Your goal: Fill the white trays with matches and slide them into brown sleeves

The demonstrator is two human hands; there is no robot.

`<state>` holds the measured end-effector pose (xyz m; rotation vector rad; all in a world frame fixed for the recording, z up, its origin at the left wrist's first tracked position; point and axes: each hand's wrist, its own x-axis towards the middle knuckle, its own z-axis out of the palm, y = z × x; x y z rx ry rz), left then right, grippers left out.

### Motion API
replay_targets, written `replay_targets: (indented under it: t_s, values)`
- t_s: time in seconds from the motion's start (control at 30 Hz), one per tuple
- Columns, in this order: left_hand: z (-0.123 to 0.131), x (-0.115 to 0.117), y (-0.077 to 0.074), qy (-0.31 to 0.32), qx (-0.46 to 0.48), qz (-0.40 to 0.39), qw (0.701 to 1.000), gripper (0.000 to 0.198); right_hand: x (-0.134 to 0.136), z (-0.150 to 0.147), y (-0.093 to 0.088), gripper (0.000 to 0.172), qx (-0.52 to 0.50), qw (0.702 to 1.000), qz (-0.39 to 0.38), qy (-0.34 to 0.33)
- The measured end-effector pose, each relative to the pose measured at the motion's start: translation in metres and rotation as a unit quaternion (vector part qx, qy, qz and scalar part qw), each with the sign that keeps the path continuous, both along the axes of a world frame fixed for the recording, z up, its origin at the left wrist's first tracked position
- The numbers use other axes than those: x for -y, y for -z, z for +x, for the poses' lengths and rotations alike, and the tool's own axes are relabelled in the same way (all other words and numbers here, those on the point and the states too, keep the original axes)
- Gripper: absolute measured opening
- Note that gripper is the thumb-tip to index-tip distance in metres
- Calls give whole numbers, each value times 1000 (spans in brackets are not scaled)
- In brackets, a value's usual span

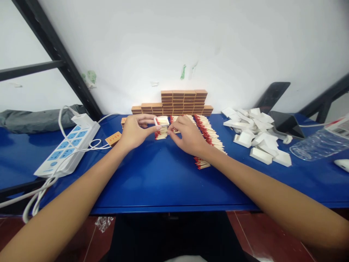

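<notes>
The left hand (pixel 137 131) grips a shallow white card tray (pixel 164 125) of slim matches above the glossy blue bench (pixel 158 178). Beside it, the right hand (pixel 187 135) curls, its hold unclear, near red-tipped wooden sticks (pixel 211 133).

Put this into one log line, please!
Left hand: holds white rectangular cardboard tray containing red-tipped wooden matches; Right hand: beside tray, grip unclear; Behind: stacked brown rectangular cardboard matchboxes

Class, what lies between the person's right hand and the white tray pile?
Red-tipped matches lie there, plus bare blue tabletop, in the head view.
</notes>
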<state>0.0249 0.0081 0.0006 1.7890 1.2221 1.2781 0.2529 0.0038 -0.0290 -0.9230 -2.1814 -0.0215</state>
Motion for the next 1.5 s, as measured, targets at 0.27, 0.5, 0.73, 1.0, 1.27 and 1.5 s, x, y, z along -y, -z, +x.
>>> replay_targets:
  t_s: [0.27,0.5,0.73,1.0,1.27,1.5]
  values:
    - [-2,-4,5,10,-22,21,999,56,-3,-2,13,18,84,993,-60,-57]
    - [-2,-4,4,13,-24,12,1000,59,-1,-3,11,11,87,992,-72,-50]
    - [-2,-4,3,13,-36,15,999,52,0,-8,11,13,98,989,-99,-53]
    - [-4,-2,4,10,-88,46,995,43,4,4,-4,14,101,988,-97,-65]
    - [5,9,-1,105,-70,-20,992,51,-1,13,-16,11,46,998,-13,49]
    - [4,7,-1,78,-25,-48,995,55,6,11,-18,11,5,999,10,36]
